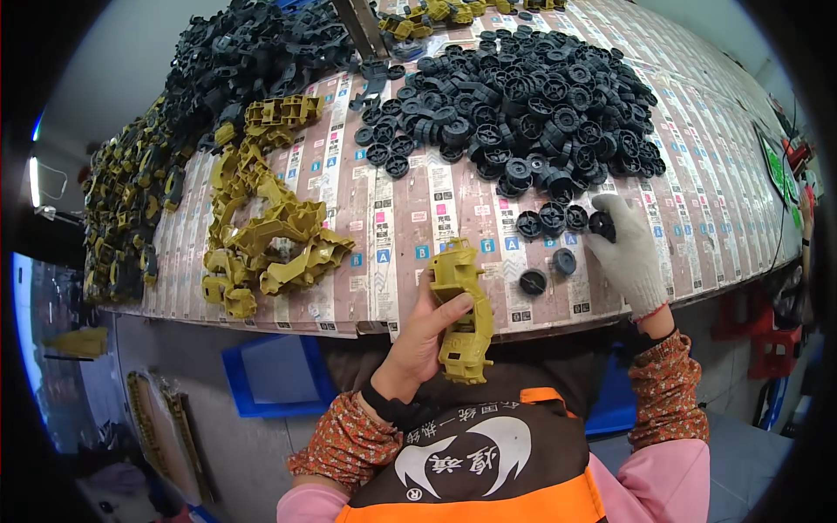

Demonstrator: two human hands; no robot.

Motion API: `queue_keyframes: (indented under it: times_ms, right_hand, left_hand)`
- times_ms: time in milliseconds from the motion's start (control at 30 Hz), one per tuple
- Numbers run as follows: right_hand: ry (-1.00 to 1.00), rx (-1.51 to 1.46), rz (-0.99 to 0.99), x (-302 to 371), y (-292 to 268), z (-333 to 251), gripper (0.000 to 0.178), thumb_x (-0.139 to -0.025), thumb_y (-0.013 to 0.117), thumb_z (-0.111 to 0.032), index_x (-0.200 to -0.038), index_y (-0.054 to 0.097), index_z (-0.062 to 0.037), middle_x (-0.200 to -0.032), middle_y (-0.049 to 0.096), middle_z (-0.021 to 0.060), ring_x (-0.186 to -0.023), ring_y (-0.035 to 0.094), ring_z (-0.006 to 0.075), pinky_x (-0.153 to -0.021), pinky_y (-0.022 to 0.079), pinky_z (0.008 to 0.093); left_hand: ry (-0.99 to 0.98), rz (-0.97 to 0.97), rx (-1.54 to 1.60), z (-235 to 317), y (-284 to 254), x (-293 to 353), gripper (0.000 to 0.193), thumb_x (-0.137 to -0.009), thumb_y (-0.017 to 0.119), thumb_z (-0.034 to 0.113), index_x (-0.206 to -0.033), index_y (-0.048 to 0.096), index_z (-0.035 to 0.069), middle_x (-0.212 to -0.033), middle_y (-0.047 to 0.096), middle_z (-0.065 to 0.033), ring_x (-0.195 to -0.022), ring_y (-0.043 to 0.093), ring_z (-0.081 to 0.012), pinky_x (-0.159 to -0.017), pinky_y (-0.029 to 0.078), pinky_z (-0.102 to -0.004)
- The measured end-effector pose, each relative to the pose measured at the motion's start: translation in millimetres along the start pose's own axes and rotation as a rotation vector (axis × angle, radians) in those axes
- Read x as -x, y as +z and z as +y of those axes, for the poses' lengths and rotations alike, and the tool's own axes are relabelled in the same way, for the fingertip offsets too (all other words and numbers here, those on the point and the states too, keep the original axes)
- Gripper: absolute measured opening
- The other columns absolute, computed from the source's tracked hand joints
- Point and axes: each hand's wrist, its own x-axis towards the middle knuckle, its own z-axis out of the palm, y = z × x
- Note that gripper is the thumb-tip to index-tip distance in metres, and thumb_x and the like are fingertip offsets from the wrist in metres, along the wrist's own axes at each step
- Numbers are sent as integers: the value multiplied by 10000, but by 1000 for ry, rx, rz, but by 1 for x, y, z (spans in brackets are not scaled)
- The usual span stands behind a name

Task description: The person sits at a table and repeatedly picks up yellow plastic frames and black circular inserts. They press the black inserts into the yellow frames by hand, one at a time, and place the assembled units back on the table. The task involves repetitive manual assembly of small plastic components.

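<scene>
- Person wore a dark apron (475,449) w/ orange trim, plus flowery sleeve covers (349,443).
- Blue bin (237,383) sat below the table's near edge, L of the person.
- L hand (418,338), bare, grasped a yellow plastic frame (480,307), thumb across it; frame stood roughly upright in view, top end over the table (715,231), bottom end past its near edge, approx. mid.
- Two loose wheels (533,281) lay nr that edge, just R of the frame, apart from each other.
- R hand (631,257), in a white glove, had its fingers closed on a dark wheel (602,226), toward the table's R edge; can't tell if wheel was off the tabletop.
- Three more wheels (552,219) in a row, L of the glove.
- Heap of yellow frames (301,266), L part of table.
- Mixed yellow/dark pile (126,209) along the L edge.
- Big wheel pile (532,113), mid-table & beyond.
- Dark parts heap (253,52), far L corner, nr a metal post (359,28).
- More yellow pieces (440,12) by the far edge.
</scene>
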Motion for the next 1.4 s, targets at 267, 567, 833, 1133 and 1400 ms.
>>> queue_keyframes:
  times_ms: [267, 567, 833, 1133, 1400]
  right_hand:
    - [-150, -17, 30, 36, -7, -19, 378, -873, 718, -17, -1243, 660, -64, -1094, 669, 174, -992, 665, 401, -871, 529, 479]
    - [-294, -65, -46, 38, 3, -32, 262, -878, 724, -14, -1130, 672, -60, -958, 638, 159, -910, 657, 385, -774, 522, 472]
    - [-303, 92, -196, 54, 12, -53, 353, -842, 748, -25, -1180, 654, -63, -997, 635, 182, -914, 636, 411, -795, 496, 515]
    - [-172, -258, -263, 69, 25, -71, 238, -930, 727, -63, -1115, 581, -29, -1000, 660, 181, -860, 701, 391, -745, 558, 467]
    - [43, -776, -244, 89, 65, -109, 311, -1000, 686, -67, -1297, 618, -3, -1025, 727, 172, -911, 764, 247, -793, 590, 371]
  left_hand:
    - [84, 18, -84, -22, 27, -13, 660, -1019, 731, 156, -1566, 363, 137, -1332, 612, -83, -1175, 679, -230, -978, 613, -413]
    - [38, 17, -88, -8, 9, 2, 577, -1070, 679, 279, -1548, 390, 135, -1320, 609, -87, -1124, 707, -234, -918, 650, -431]
    - [-19, -11, 6, 2, -8, 29, 641, -1064, 692, 355, -1582, 351, 190, -1313, 607, -59, -1094, 710, -190, -861, 662, -375]
    - [36, 4, -43, -6, -17, 35, 698, -1029, 749, 334, -1580, 343, 195, -1316, 607, -56, -1097, 699, -182, -886, 639, -367]
    - [189, 48, -282, -16, -1, 38, 789, -998, 800, 205, -1583, 272, 183, -1378, 555, -44, -1229, 604, -167, -1042, 538, -342]
